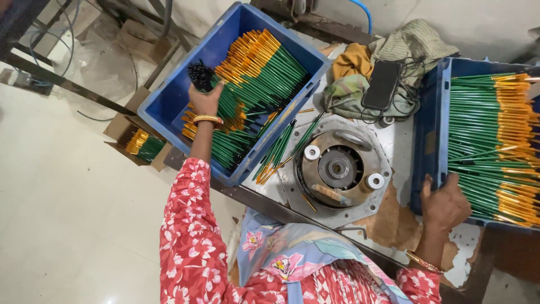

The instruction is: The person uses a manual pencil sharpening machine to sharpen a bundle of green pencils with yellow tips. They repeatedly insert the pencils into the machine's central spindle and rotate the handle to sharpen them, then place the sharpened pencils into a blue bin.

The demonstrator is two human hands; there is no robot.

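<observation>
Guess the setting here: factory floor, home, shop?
Likely a small pencil-making workshop: two blue crates full of green pencils, a round metal machine on the worn bench, and the left hand gripping a bundle.
</observation>
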